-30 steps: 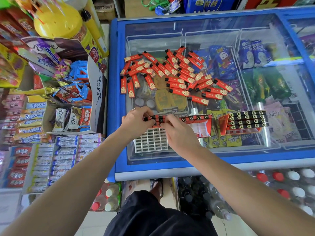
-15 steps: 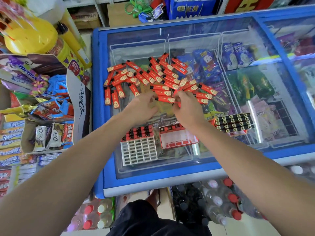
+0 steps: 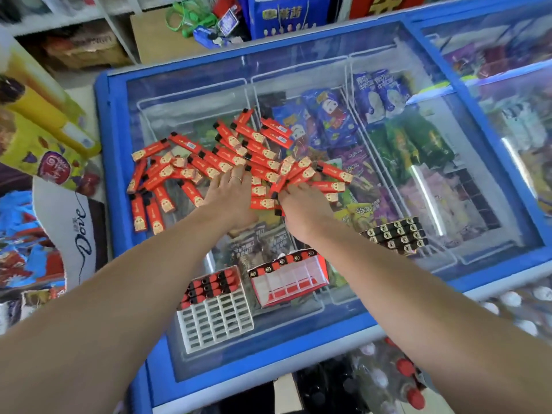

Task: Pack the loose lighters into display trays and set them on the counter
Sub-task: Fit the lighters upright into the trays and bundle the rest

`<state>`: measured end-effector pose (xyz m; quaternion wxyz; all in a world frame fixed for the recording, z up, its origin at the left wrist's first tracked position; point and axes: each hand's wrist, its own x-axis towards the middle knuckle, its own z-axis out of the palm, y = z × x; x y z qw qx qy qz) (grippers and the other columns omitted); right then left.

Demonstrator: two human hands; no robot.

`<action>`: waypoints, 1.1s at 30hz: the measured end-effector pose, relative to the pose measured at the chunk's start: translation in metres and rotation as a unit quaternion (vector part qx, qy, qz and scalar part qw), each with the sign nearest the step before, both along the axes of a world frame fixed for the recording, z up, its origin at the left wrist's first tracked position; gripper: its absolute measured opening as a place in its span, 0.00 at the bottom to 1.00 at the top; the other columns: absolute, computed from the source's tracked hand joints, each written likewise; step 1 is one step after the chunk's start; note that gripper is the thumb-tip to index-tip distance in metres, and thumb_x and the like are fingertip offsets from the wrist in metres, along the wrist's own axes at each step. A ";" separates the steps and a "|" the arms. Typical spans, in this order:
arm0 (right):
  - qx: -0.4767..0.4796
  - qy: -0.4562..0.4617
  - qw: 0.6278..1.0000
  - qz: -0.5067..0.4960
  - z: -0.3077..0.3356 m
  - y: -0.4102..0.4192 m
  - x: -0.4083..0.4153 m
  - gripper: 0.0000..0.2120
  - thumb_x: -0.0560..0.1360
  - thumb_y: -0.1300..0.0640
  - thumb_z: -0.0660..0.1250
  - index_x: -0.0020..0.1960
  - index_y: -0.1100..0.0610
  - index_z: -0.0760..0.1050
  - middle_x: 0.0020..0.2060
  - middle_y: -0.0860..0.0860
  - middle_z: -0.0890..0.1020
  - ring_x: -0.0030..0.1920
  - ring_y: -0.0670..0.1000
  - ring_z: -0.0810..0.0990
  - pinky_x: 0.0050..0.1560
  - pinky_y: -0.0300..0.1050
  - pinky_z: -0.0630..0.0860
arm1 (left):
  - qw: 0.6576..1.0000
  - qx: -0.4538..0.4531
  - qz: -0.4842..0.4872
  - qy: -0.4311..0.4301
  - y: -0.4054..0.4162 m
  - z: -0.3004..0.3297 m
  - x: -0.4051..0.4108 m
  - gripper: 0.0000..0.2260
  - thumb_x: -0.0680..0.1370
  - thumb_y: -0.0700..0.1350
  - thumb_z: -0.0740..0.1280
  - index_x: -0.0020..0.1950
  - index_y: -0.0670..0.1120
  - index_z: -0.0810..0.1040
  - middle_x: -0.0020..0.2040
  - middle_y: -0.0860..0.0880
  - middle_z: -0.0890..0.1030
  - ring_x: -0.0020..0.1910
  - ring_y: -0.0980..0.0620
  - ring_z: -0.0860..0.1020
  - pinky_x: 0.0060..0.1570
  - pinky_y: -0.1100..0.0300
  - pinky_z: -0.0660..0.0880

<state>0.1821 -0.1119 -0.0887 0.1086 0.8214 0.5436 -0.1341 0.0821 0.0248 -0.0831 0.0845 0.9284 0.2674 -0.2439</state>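
Several loose red lighters [image 3: 209, 162] lie in a heap on the glass lid of a blue chest freezer [image 3: 115, 174]. My left hand [image 3: 230, 195] rests flat on the heap's near edge, fingers straight. Beside it, my right hand [image 3: 304, 204] has its fingers curled down onto a lighter at the heap's right side. Nearer me lies a white grid tray [image 3: 218, 321] with several red lighters [image 3: 209, 286] standing in its far rows. A red display tray [image 3: 288, 280] with open slots sits to its right. A tray of black lighters [image 3: 394, 234] lies further right.
Snack shelves and a white Dove box [image 3: 71, 231] crowd the left side. Bottles with red caps [image 3: 403, 372] stand on the floor by the freezer's front. Boxes and shelves stand behind the freezer. Ice-cream packs show under the glass.
Both hands left the white grid tray and reached forward to the loose heap. The camera moved closer and tilted over the freezer.
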 end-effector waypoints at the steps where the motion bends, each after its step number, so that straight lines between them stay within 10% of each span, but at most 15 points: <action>1: -0.007 0.000 1.000 0.004 0.000 0.003 -0.001 0.21 0.78 0.59 0.68 0.70 0.59 0.72 0.64 0.57 0.77 0.65 0.58 0.74 0.63 0.52 0.72 | 1.000 0.017 -0.015 0.004 0.001 -0.002 0.002 0.43 0.74 0.59 0.73 0.80 0.41 0.57 0.81 0.40 0.54 0.79 0.39 0.57 0.79 0.43 0.56; 6: 0.001 0.079 0.996 -0.047 0.007 0.016 -0.001 0.16 0.78 0.58 0.68 0.65 0.58 0.76 0.57 0.56 0.79 0.54 0.59 0.81 0.45 0.50 0.74 | 0.997 0.044 -0.056 0.018 0.005 -0.002 0.006 0.42 0.74 0.64 0.72 0.76 0.40 0.60 0.78 0.37 0.59 0.75 0.36 0.62 0.74 0.41 0.62; 13: 0.069 0.132 0.980 -0.129 0.025 0.008 0.037 0.16 0.80 0.61 0.64 0.67 0.57 0.70 0.63 0.58 0.70 0.47 0.59 0.81 0.44 0.53 0.80 | 0.991 0.068 -0.108 0.042 0.001 -0.007 0.009 0.44 0.74 0.67 0.70 0.74 0.37 0.59 0.76 0.36 0.62 0.74 0.36 0.63 0.72 0.41 0.63; 19: -0.055 0.114 0.984 -0.125 0.022 -0.017 0.053 0.30 0.73 0.57 0.74 0.71 0.59 0.66 0.63 0.58 0.71 0.64 0.60 0.73 0.54 0.53 0.77 | 0.988 0.065 -0.127 0.065 -0.010 -0.010 0.012 0.47 0.73 0.69 0.69 0.76 0.38 0.57 0.75 0.37 0.65 0.72 0.36 0.67 0.71 0.44 0.66; 25: -0.033 0.108 0.985 -0.133 0.009 -0.022 0.053 0.26 0.74 0.57 0.73 0.68 0.63 0.69 0.61 0.58 0.77 0.62 0.59 0.77 0.52 0.50 0.74 | 0.989 0.068 -0.126 0.048 -0.019 -0.007 0.012 0.22 0.80 0.46 0.64 0.70 0.41 0.62 0.66 0.38 0.72 0.62 0.37 0.73 0.59 0.45 0.77; 33: -0.019 0.112 0.984 -0.138 0.007 -0.030 0.050 0.33 0.80 0.51 0.68 0.76 0.65 0.59 0.66 0.62 0.74 0.65 0.61 0.76 0.58 0.50 0.74 | 0.991 0.061 -0.119 0.018 -0.021 -0.010 0.009 0.18 0.80 0.37 0.62 0.69 0.39 0.62 0.60 0.38 0.73 0.58 0.38 0.76 0.50 0.47 0.80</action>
